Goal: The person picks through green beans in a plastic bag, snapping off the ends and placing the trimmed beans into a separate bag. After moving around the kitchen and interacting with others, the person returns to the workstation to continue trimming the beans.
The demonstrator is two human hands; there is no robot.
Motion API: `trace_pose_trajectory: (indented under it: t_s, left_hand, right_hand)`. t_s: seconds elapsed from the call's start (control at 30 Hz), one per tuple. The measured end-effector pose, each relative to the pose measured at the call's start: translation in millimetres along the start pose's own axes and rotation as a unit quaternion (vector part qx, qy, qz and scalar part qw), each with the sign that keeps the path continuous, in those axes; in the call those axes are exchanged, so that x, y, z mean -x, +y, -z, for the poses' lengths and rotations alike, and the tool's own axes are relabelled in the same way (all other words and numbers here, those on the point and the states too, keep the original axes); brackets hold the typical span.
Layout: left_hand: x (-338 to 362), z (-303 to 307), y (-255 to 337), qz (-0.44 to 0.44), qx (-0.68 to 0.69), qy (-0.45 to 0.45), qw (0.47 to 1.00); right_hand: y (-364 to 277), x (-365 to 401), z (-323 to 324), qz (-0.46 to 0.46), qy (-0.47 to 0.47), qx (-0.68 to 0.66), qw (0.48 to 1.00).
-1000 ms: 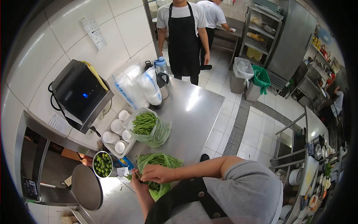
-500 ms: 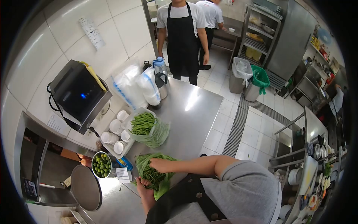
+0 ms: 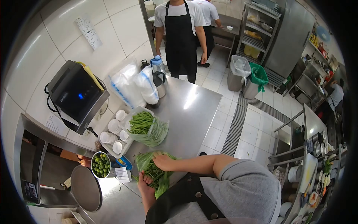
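Where the steel table meets the person's apron, an open plastic bag of green beans lies at the table's near edge, just in front of the body. The left hand sits at the bag's 6 o'clock side, its fingers curled closed on a few of the beans. The right hand rests on the bag's 1 o'clock corner, palm down and fingers bent over the plastic; whether it grips anything cannot be told at this size. The two hands are near each other, with the beans between them.

At 12 o'clock from this bag, a little apart on the same table, stands a second bag of beans, open at the top and fuller. At 10 o'clock from the near bag is a tray of white cups, touching the second bag's left side. At 9 o'clock is a metal bowl of limes, and at 8 o'clock a round dark pan. A black machine stands against the tiled wall at 10 o'clock, farther off. Two white sacks and a lidded jug occupy the table's far corner at 12 o'clock. Beyond the table, also at 12 o'clock, a co-worker in a black apron stands on the tiled floor.
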State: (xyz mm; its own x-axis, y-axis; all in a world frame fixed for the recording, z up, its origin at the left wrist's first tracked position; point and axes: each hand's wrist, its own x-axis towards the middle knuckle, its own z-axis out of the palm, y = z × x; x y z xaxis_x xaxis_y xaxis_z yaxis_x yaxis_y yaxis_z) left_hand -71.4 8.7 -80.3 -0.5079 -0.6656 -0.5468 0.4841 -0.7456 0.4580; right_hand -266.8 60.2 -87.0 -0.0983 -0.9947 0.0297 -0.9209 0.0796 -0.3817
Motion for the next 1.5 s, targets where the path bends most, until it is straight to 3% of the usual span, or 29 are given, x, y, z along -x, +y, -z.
trace_pose_trajectory:
  t_s: [0.23, 0.43, 0.53, 0.73, 0.83, 0.97, 1.07, 1.13, 1.23, 1.33, 1.43, 1.5]
  left_hand:
    - [10.8, -8.8, -11.3, 0.028, -0.002, 0.0, 1.0]
    - [13.8, -14.5, -6.3, 0.036, 0.019, -0.023, 0.999]
    - [14.9, -10.9, -4.7, 0.024, 0.004, -0.033, 0.999]
    - [25.8, -26.3, -9.4, 0.015, -0.061, 0.028, 0.998]
    - [25.9, -22.4, -12.7, -0.018, -0.076, 0.028, 0.997]
    - [28.5, -25.1, -14.4, -0.193, -0.301, 0.048, 0.933]
    - [22.4, -25.0, -14.7, -0.33, -0.409, 0.022, 0.85]
    - [36.4, -58.8, -9.8, -0.394, -0.475, -0.004, 0.787]
    - [23.1, -46.8, -8.6, -0.344, -0.494, 0.041, 0.797]
    - [19.7, -42.0, -8.9, -0.321, -0.454, 0.05, 0.829]
    - [27.3, -42.2, -8.4, -0.269, -0.417, 0.05, 0.867]
    - [32.3, -40.6, -7.6, -0.24, -0.402, 0.07, 0.881]
  right_hand:
    - [3.3, -1.0, 1.5, 0.052, -0.023, 0.0, 0.998]
    - [4.8, -9.2, -6.6, 0.062, 0.021, -0.033, 0.997]
    - [7.2, -20.6, -2.6, 0.013, -0.113, -0.046, 0.992]
    - [1.5, -11.0, 19.3, 0.032, -0.085, -0.072, 0.993]
    - [-5.1, -5.3, 18.1, 0.02, 0.013, -0.146, 0.989]
    - [-21.4, -4.5, 50.1, 0.07, 0.035, -0.217, 0.973]
    - [-35.4, 0.4, 73.3, 0.115, 0.067, -0.266, 0.955]
    - [-39.3, 0.0, 75.1, 0.13, 0.094, -0.283, 0.945]
    - [-33.8, -4.7, 66.6, 0.035, 0.008, -0.221, 0.975]
    - [-12.3, -5.6, 35.9, 0.035, -0.127, -0.052, 0.99]
    - [5.3, 1.6, -1.4, 0.083, -0.024, -0.077, 0.993]
    - [4.9, -0.7, -4.8, 0.062, -0.044, -0.095, 0.993]
